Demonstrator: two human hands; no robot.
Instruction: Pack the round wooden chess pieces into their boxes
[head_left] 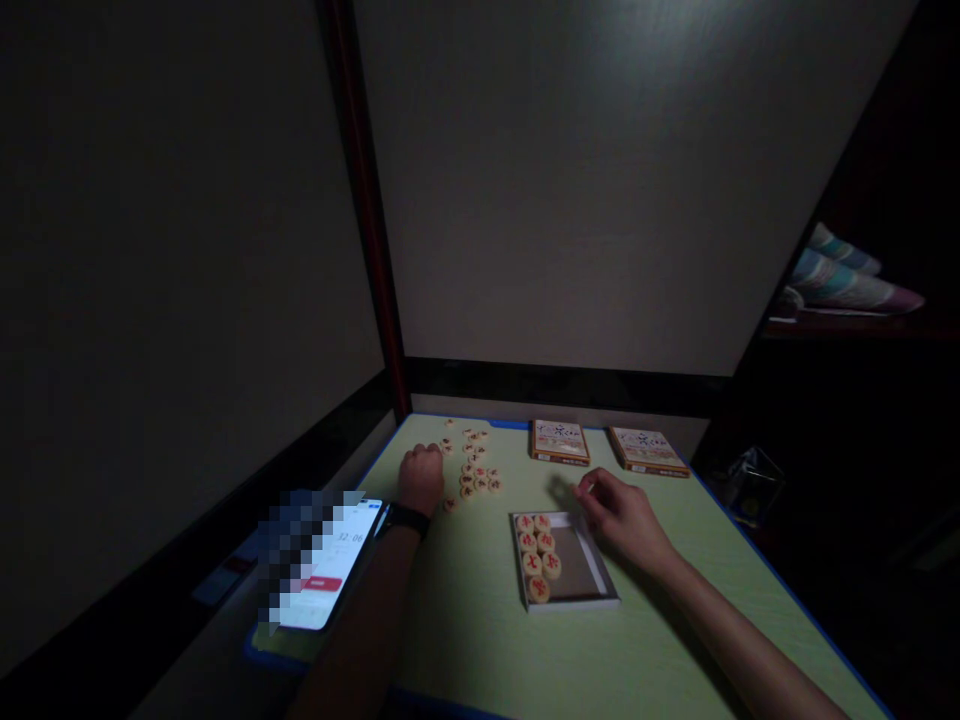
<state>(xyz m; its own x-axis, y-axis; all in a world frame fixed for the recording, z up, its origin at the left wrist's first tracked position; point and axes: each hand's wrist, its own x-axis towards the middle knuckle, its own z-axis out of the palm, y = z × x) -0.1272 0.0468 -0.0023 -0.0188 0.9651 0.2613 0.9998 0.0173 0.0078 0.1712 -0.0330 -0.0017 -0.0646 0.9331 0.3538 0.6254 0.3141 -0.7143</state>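
Observation:
My left hand (pixel 421 476), with a dark band on its wrist, rests closed on the left of the table, beside loose round Chinese chess pieces (pixel 481 483). Its fingertips are turned away, so whatever it may hold is hidden. Above the table, just past the far right corner of a shallow open box (pixel 574 604), my right hand (pixel 619 510) pinches a small pale chess piece (pixel 575 490), seen edge-on. Inside the box, several pieces with red characters (pixel 528 542) stand in two columns along the left side; the right part shows bare brown bottom.
Two flat printed boxes, one left (pixel 560 442) and one right (pixel 648 451), lie at the table's back edge. A lit phone (pixel 337 565) lies at the left edge. The green table (pixel 465 640) has a blue rim and meets walls behind and at left.

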